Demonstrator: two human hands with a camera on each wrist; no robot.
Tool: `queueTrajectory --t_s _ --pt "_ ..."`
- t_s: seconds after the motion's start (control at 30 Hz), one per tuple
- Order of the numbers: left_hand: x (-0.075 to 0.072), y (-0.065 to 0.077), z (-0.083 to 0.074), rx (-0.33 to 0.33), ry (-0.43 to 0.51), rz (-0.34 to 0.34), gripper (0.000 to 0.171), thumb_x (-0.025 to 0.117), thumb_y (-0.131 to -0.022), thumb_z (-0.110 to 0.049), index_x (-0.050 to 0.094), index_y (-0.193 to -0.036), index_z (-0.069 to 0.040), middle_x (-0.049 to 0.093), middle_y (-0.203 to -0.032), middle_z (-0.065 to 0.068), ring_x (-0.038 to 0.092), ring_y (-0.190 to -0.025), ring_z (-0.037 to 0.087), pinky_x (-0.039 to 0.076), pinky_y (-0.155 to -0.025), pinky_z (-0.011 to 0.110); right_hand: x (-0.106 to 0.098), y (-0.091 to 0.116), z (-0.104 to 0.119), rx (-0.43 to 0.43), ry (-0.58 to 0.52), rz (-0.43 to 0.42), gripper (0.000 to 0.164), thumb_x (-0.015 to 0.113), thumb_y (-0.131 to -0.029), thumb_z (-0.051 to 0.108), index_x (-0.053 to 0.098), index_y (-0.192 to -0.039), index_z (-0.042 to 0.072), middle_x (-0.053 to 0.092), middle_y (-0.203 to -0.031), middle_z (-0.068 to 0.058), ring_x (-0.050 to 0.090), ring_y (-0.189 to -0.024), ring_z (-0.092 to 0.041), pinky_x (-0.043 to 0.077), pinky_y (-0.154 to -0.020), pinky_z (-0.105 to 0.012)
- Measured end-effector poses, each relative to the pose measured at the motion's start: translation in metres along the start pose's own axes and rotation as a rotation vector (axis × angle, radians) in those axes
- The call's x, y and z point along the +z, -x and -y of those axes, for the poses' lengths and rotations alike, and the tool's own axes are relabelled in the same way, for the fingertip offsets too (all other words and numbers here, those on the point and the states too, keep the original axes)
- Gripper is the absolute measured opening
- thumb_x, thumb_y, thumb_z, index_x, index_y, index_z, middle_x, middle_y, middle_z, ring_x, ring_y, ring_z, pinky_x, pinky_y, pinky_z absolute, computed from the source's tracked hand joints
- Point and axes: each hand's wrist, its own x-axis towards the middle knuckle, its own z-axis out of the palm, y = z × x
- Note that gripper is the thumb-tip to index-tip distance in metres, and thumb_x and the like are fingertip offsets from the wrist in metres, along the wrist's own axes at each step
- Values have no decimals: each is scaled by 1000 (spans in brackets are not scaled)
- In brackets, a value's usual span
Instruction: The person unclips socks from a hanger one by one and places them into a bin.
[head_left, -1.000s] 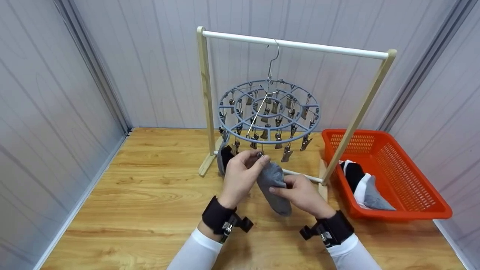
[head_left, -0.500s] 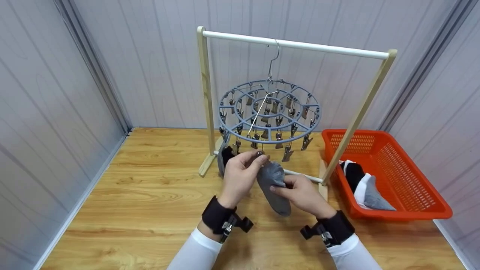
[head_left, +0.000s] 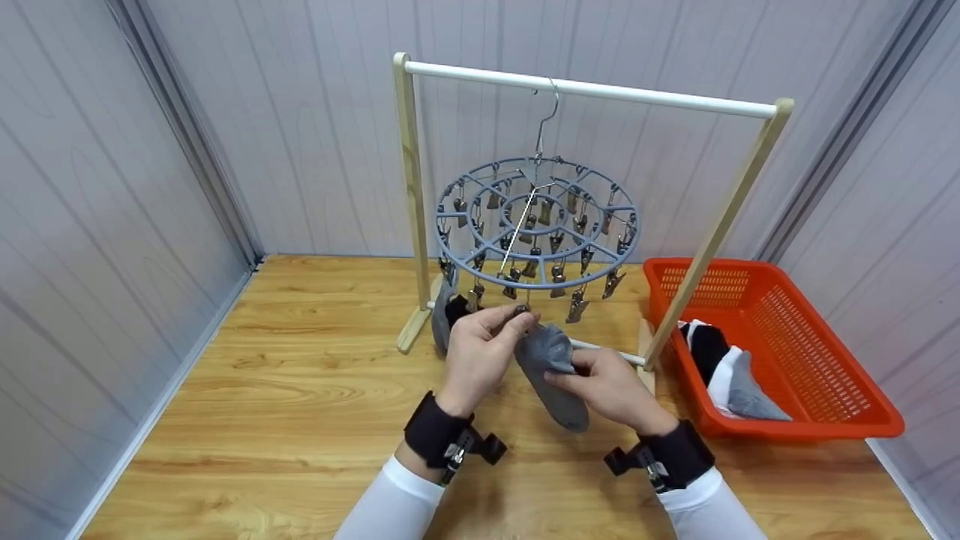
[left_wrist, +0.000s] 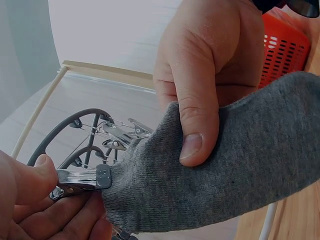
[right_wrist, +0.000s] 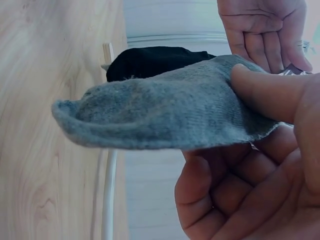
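Note:
A grey ankle sock hangs slanting below the front of a round blue-grey clip hanger. My right hand pinches the sock near its cuff, with the thumb on top in the right wrist view. With thumb and fingers, my left hand pinches the handles of a metal clip on the hanger's front rim. In the left wrist view the clip's jaws are at the edge of the sock's ribbed cuff. To the left, behind my left hand, hang a black sock and a grey sock, both partly hidden.
The hanger hooks over the white bar of a wooden-legged rack. Several other metal clips dangle from its rings. At the right, a red plastic basket holds black, white and grey socks. Panel walls surround the wooden table.
The hanger has swayed and tilted slightly. My right hand and the sock have shifted a little to the right. My left hand keeps its grip on the clip.

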Motion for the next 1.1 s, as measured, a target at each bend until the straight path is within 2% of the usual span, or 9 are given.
queueTrajectory --t_s 0.13,0.33,0.5,0.63,0.77,0.9,1.0,1.1 --pt "1 0 1 7 16 -4 18 75 -108 -18 88 -118 -9 85 -104 -2 81 -96 15 65 -83 30 -4 1 1 7 28 -4 13 84 -101 29 86 -102 16 79 -93 5 69 -84 -14 58 -77 -29" --pt "1 1 1 36 41 -8 18 76 -107 -16 87 -117 -5 85 -101 5 82 -92 24 66 -84 32 -10 2 4 10 52 22 13 83 -102 28 86 -105 16 81 -95 4 73 -86 -15 61 -78 -31" --pt "1 1 0 43 27 -12 18 76 -107 -15 86 -117 -4 85 -101 4 83 -92 22 66 -83 33 -17 5 4 21 17 44 12 82 -103 24 86 -108 13 82 -103 -2 75 -91 -18 62 -79 -32" --pt "1 2 -1 42 -1 -19 20 76 -107 -15 85 -120 -3 85 -102 4 82 -93 21 64 -80 28 -25 9 6 5 -16 48 13 81 -104 20 86 -111 11 83 -107 -4 75 -93 -19 63 -81 -30" --pt "2 3 -4 39 -73 -34 21 78 -106 -17 84 -121 -4 85 -103 3 80 -91 20 60 -77 26 -33 12 9 -38 -7 46 11 81 -104 20 86 -109 11 82 -103 -1 75 -90 -16 62 -80 -28" --pt "3 5 -8 72 -186 -59 26 80 -105 -20 82 -123 -2 84 -106 3 77 -93 18 63 -81 34 -38 14 11 -66 -3 40 10 81 -104 19 86 -108 12 82 -102 -1 74 -89 -15 61 -78 -27" --pt "3 6 -9 137 -270 -74 32 81 -104 -22 79 -127 1 83 -112 8 77 -97 21 65 -85 40 -42 16 13 -79 -1 30 9 81 -104 19 86 -108 13 82 -102 -1 73 -88 -15 61 -77 -27" --pt "1 6 -11 234 -377 -102 34 81 -104 -22 78 -128 2 81 -117 13 77 -105 26 65 -92 42 -45 18 15 -90 -10 22 9 81 -104 18 86 -109 12 82 -103 -2 74 -88 -15 60 -77 -27"
